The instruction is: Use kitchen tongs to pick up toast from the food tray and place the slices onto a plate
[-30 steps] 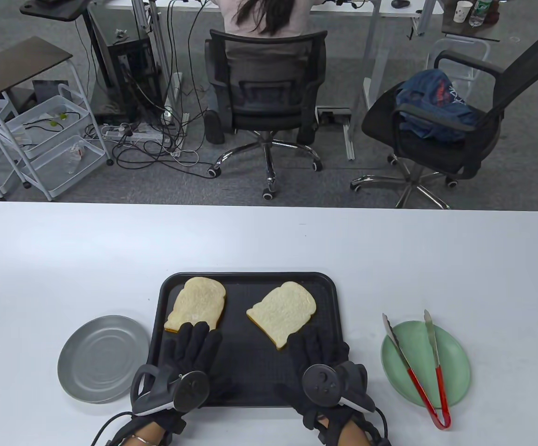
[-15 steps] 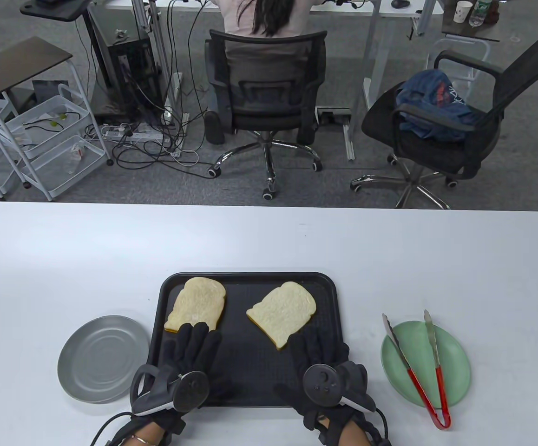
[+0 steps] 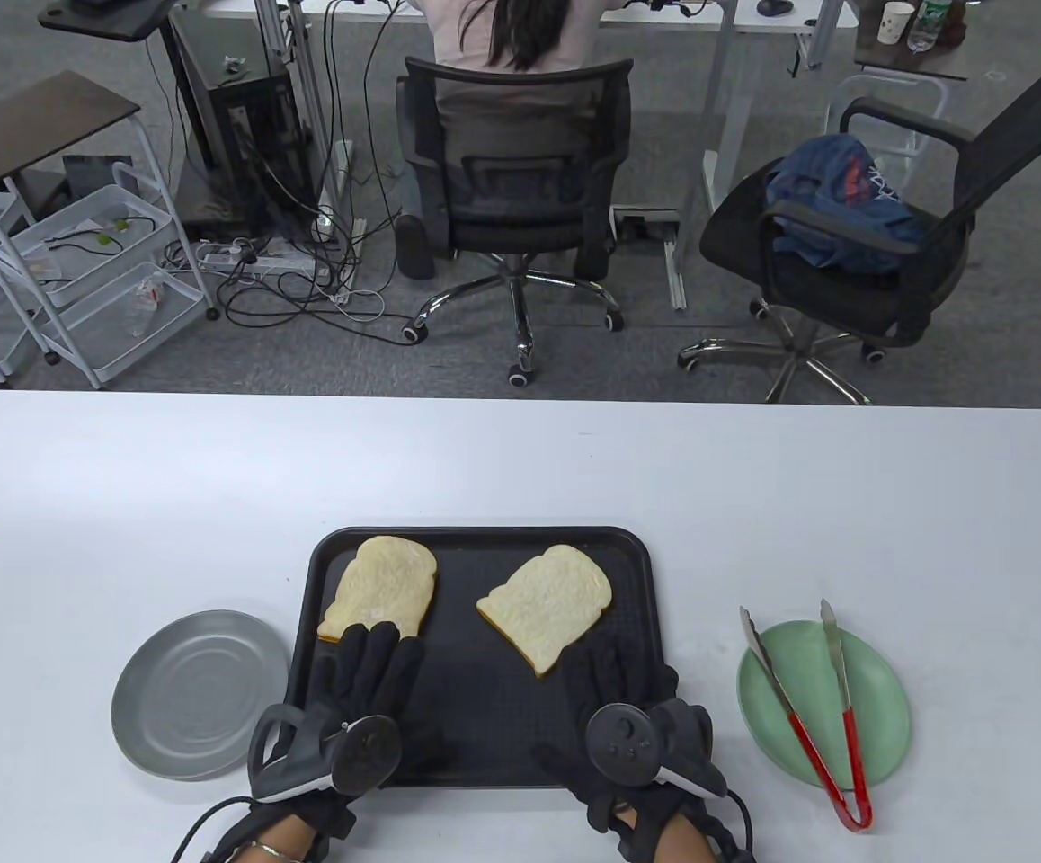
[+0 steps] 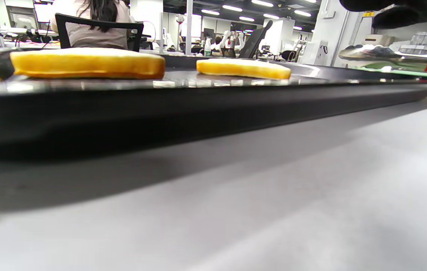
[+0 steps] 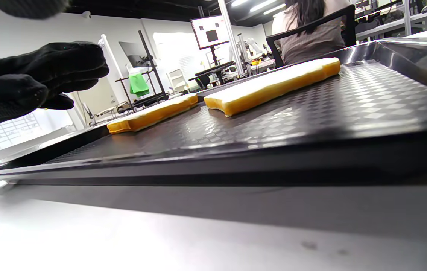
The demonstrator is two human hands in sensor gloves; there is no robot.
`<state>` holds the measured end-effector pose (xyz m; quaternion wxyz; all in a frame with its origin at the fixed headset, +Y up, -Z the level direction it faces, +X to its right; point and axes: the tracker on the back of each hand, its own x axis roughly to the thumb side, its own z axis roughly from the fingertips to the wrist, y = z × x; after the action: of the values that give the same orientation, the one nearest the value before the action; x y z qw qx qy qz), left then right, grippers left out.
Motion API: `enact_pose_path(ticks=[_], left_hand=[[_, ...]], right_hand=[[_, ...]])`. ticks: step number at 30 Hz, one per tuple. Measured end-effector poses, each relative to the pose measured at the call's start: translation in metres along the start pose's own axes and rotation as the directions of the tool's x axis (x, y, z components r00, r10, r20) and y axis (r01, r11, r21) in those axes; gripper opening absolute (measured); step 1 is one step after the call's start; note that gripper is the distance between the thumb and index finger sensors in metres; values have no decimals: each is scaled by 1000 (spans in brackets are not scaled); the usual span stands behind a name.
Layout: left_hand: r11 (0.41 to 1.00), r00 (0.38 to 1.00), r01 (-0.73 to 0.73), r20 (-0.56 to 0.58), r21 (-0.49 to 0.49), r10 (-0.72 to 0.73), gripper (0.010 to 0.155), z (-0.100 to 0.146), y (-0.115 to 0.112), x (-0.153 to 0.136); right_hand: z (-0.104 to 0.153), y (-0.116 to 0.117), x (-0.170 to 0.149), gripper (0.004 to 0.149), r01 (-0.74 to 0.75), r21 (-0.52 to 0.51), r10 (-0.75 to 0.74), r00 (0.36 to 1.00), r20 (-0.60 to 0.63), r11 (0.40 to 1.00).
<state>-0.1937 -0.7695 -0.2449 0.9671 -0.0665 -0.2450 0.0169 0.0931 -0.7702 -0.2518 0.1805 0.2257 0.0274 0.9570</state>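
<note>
Two pale toast slices lie on the black tray [image 3: 476, 536]: the left toast [image 3: 381, 584] and the right toast [image 3: 546, 600]. My left hand [image 3: 375, 649] reaches over the tray's near left part with straight fingers, their tips at the left toast's near edge. My right hand [image 3: 615, 670] lies flat over the near right part, just short of the right toast. Neither hand holds anything. Red-handled metal tongs [image 3: 808, 746] rest across the green plate [image 3: 889, 683] to the right. The right wrist view shows both toasts [image 5: 273, 88] [image 5: 153, 113] and the left hand [image 5: 36, 82] held above the tray.
A grey metal plate [image 3: 188, 692] sits left of the tray. The white table [image 3: 520, 458] stretches beyond the tray. Past its far edge stand office chairs [image 3: 520, 180], a seated person with their back turned, a wire cart and floor cables.
</note>
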Motion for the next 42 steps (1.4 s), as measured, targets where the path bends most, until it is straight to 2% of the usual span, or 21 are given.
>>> enact_pose_path(ticks=[5,11,13,15,20,24,28,33,37,40,42], left_hand=[[1000,1000,3,-3,-5,-4,94,0,0,0],[1000,1000,-9,-5,-8,9,94,0,-1,-1],[1000,1000,-24,-6,-8,24,94,1,-2,-2],[1000,1000,-30,-6,-7,30,94,1,-2,-3],[999,999,-40,-18,-21,39,94,-1,-3,-7],[999,999,-42,-23,-27,41,94,-2,-4,-9],[999,999,-41,-24,-23,40,94,-2,-5,-9],[999,999,-38,-26,-32,37,94,-2,-6,-10],[999,999,-39,-26,-38,38,95,-3,-6,-10],[998,999,-38,-25,-39,37,95,-3,-6,-10],[998,999,-38,-25,-41,37,95,-3,-7,-10]], right_hand=[[0,-9,1,100,29,-30,-30,999,-17,999],[6,-40,-1,103,61,-136,-68,996,-51,989],[10,-53,-6,105,87,-185,-102,992,-74,979],[13,-65,-14,106,63,-191,-85,990,-112,980],[26,-97,-48,109,96,-254,-158,958,-238,962],[36,-110,-89,113,138,-211,-215,887,-408,968],[46,-115,-122,115,165,-221,-261,800,-539,961],[63,-112,-157,118,143,-146,-204,667,-716,979],[74,-102,-177,116,185,-152,-235,607,-759,971],[81,-91,-189,116,192,-57,-155,549,-821,980],[81,-85,-194,116,215,-19,-134,536,-834,977]])
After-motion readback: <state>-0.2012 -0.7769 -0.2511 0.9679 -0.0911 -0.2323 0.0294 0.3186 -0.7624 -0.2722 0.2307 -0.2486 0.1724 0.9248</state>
